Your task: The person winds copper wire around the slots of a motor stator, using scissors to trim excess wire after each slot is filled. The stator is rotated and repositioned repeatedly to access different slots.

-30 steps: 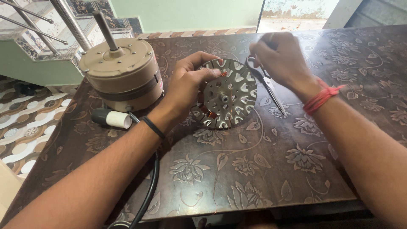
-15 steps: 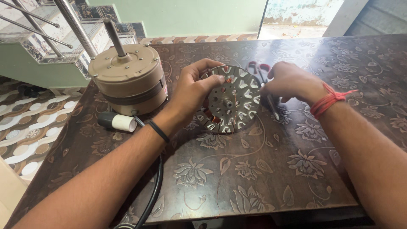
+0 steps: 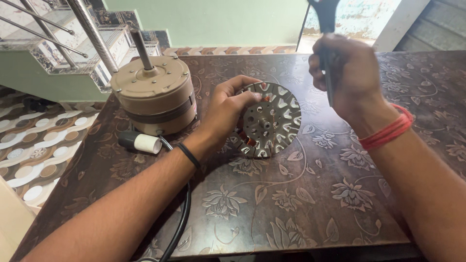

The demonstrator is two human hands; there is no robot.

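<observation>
My left hand (image 3: 228, 106) grips the left rim of a round silver motor end plate (image 3: 271, 120) with cut-out slots and copper windings showing behind it; the plate stands tilted on the table. My right hand (image 3: 347, 77) is raised above the table to the right of the plate, shut on a dark-handled tool (image 3: 326, 29) whose handles stick up past the top edge, like pliers or scissors. A thin metal part of the tool points down beside my palm.
A beige motor housing (image 3: 154, 97) with an upright shaft stands at the table's left. A white and black plug (image 3: 141, 142) with a black cable (image 3: 182, 218) lies in front of it. The brown floral table (image 3: 272, 204) ends near the bottom. A stair railing (image 3: 92, 34) rises behind.
My right hand has lifted from the table beside the plate, carrying the tool up into the air. My left hand stays on the plate.
</observation>
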